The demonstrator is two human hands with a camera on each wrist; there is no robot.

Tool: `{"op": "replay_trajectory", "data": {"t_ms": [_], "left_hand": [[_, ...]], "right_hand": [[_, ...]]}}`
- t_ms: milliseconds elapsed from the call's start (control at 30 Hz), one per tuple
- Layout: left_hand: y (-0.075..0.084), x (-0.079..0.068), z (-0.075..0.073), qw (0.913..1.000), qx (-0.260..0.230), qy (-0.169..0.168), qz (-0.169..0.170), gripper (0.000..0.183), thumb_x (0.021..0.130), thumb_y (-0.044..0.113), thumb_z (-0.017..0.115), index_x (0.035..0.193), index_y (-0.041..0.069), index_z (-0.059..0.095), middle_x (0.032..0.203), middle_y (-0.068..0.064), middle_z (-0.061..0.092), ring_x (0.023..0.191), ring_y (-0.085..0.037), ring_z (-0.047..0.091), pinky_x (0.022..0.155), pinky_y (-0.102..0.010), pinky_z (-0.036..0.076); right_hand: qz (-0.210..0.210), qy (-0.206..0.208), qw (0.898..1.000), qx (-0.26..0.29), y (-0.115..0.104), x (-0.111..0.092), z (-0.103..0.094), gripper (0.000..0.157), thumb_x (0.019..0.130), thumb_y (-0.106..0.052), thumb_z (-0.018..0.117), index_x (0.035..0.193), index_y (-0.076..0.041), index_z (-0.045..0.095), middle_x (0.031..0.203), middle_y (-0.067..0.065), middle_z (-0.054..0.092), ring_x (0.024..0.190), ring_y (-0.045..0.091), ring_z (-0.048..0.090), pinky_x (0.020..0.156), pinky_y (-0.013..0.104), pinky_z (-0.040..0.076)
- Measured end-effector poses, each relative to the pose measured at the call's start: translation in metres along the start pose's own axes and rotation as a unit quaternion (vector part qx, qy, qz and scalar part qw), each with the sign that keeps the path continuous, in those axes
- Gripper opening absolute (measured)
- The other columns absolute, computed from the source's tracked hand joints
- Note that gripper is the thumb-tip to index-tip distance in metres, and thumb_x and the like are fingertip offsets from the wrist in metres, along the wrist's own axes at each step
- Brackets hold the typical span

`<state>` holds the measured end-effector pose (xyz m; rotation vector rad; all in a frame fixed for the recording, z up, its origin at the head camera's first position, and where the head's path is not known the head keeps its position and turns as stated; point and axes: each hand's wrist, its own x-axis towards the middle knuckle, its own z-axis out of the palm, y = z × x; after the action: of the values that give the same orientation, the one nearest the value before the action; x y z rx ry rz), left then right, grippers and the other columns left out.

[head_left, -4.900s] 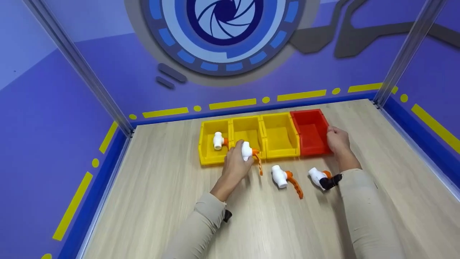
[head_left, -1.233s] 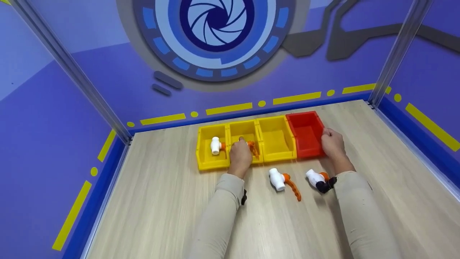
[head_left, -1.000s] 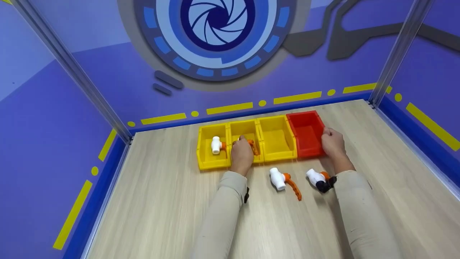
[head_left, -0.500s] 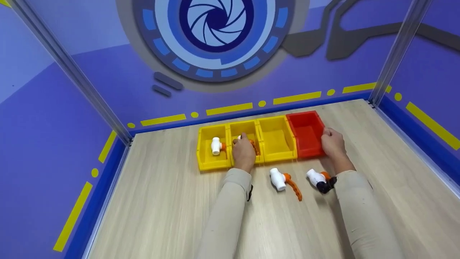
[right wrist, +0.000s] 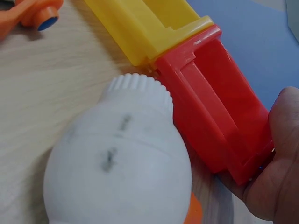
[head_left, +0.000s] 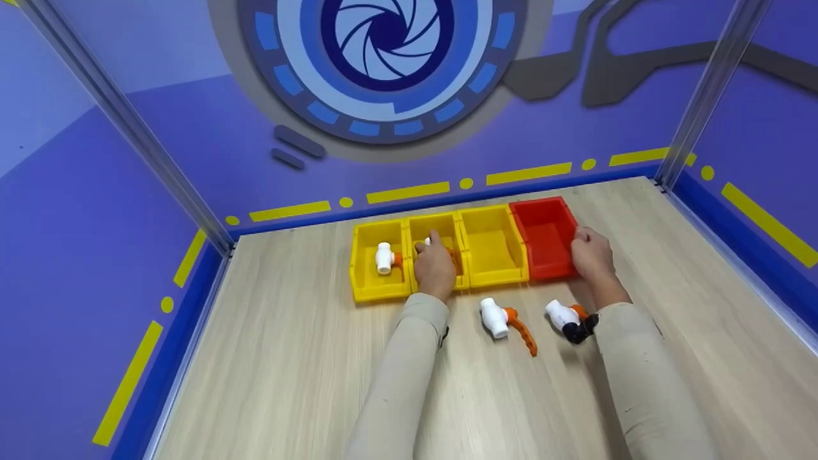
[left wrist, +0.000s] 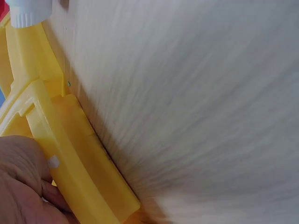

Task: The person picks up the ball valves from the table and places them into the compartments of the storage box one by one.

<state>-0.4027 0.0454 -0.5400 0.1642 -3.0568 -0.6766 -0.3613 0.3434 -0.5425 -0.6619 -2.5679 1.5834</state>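
My left hand (head_left: 436, 267) reaches into the second yellow bin (head_left: 418, 223) from the left. Thumb and index finger pinch a white ball valve (head_left: 427, 241) with an orange handle, mostly hidden under the hand. In the left wrist view the curled fingers lie behind the yellow bin wall (left wrist: 60, 140). My right hand (head_left: 594, 255) grips the right edge of the red bin (head_left: 543, 252), its thumb over the rim in the right wrist view. Close before that wrist camera lies another white ball valve (right wrist: 117, 163).
One valve (head_left: 384, 259) lies in the leftmost yellow bin. On the wooden table (head_left: 287, 358) in front of the bins is a valve with an orange handle (head_left: 523, 332). Blue-purple panels (head_left: 192, 147) enclose the back and sides. The third yellow bin (head_left: 492, 246) adjoins the red one.
My left hand has carried the valve from above the front of the second bin down into it, then shifted slightly right. The right hand keeps its grip on the red bin.
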Motion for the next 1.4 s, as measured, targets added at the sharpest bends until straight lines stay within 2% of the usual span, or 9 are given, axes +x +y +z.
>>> {"op": "replay_trajectory", "data": {"t_ms": [167, 367, 500, 667, 867, 1000, 1133, 1333, 1400], "left_hand": [[0.0, 0.002, 0.002, 1.0, 0.005, 0.003, -0.005, 0.062, 0.11, 0.0, 0.05, 0.167, 0.017, 0.032, 0.153, -0.03, 0.053, 0.095, -0.036, 0.078, 0.084, -0.045, 0.066], [-0.001, 0.002, 0.002, 0.9999, 0.002, 0.014, 0.009, 0.064, 0.109, -0.003, 0.048, 0.168, 0.018, 0.033, 0.154, -0.031, 0.052, 0.09, -0.036, 0.077, 0.081, -0.045, 0.066], [-0.002, 0.001, 0.001, 0.9994, 0.024, 0.02, 0.016, 0.063, 0.11, 0.0, 0.048, 0.168, 0.019, 0.033, 0.151, -0.03, 0.055, 0.088, -0.035, 0.077, 0.08, -0.045, 0.066], [-0.002, 0.001, 0.002, 0.998, 0.057, 0.011, 0.025, 0.064, 0.111, 0.003, 0.048, 0.17, 0.019, 0.03, 0.148, -0.028, 0.057, 0.086, -0.033, 0.077, 0.079, -0.043, 0.066], [-0.001, 0.0, 0.004, 0.9986, 0.044, 0.017, 0.026, 0.062, 0.11, 0.0, 0.049, 0.168, 0.017, 0.032, 0.146, -0.029, 0.058, 0.091, -0.035, 0.078, 0.08, -0.043, 0.066], [-0.001, -0.003, 0.005, 0.9982, 0.034, 0.03, 0.038, 0.053, 0.111, 0.002, 0.048, 0.163, 0.011, 0.037, 0.139, -0.031, 0.062, 0.088, -0.035, 0.078, 0.078, -0.042, 0.066], [-0.001, -0.006, 0.003, 0.9976, 0.034, 0.042, 0.044, 0.05, 0.112, 0.005, 0.048, 0.161, 0.007, 0.039, 0.136, -0.031, 0.063, 0.088, -0.034, 0.079, 0.077, -0.042, 0.066], [-0.003, -0.008, 0.004, 0.9944, 0.075, 0.048, 0.056, 0.046, 0.113, 0.007, 0.047, 0.159, 0.005, 0.042, 0.134, -0.03, 0.065, 0.09, -0.031, 0.079, 0.078, -0.039, 0.066], [-0.002, -0.009, 0.004, 0.9943, 0.077, 0.048, 0.056, 0.044, 0.114, 0.008, 0.046, 0.157, 0.003, 0.042, 0.131, -0.03, 0.065, 0.09, -0.031, 0.079, 0.078, -0.038, 0.066]], "right_hand": [[-0.005, -0.007, 1.0, -0.001, 0.002, 0.001, 0.0, 0.039, 0.113, -0.044, 0.024, 0.102, -0.016, 0.049, 0.113, 0.012, 0.042, 0.103, 0.027, 0.042, 0.083, 0.037, 0.032], [0.004, -0.007, 1.0, 0.016, 0.0, 0.003, 0.001, 0.042, 0.114, -0.045, 0.024, 0.111, -0.013, 0.05, 0.111, 0.011, 0.042, 0.103, 0.025, 0.043, 0.084, 0.036, 0.033], [-0.001, -0.007, 1.0, 0.012, -0.002, 0.004, 0.002, 0.045, 0.114, -0.045, 0.025, 0.117, -0.01, 0.052, 0.113, 0.011, 0.043, 0.106, 0.026, 0.043, 0.086, 0.037, 0.033], [-0.006, -0.009, 1.0, 0.012, -0.001, 0.004, 0.001, 0.043, 0.114, -0.045, 0.024, 0.111, -0.011, 0.05, 0.109, 0.011, 0.04, 0.104, 0.026, 0.043, 0.086, 0.037, 0.032], [-0.008, -0.014, 1.0, 0.009, 0.001, 0.002, -0.001, 0.045, 0.114, -0.046, 0.024, 0.119, -0.01, 0.052, 0.117, 0.011, 0.043, 0.108, 0.026, 0.042, 0.087, 0.037, 0.033], [-0.011, 0.001, 1.0, 0.009, 0.002, 0.002, -0.002, 0.042, 0.114, -0.044, 0.025, 0.106, -0.012, 0.051, 0.109, 0.011, 0.042, 0.104, 0.026, 0.043, 0.085, 0.036, 0.033], [-0.007, 0.001, 1.0, 0.015, 0.002, 0.003, -0.002, 0.039, 0.114, -0.043, 0.026, 0.101, -0.015, 0.049, 0.106, 0.01, 0.041, 0.102, 0.024, 0.043, 0.085, 0.036, 0.033], [-0.002, -0.013, 1.0, 0.013, 0.001, 0.005, -0.003, 0.04, 0.114, -0.041, 0.026, 0.112, -0.012, 0.052, 0.116, 0.011, 0.045, 0.108, 0.026, 0.043, 0.089, 0.038, 0.034], [0.004, -0.018, 1.0, 0.007, 0.001, 0.005, -0.005, 0.044, 0.114, -0.042, 0.025, 0.123, -0.011, 0.054, 0.124, 0.012, 0.046, 0.113, 0.027, 0.044, 0.09, 0.038, 0.035]]}}
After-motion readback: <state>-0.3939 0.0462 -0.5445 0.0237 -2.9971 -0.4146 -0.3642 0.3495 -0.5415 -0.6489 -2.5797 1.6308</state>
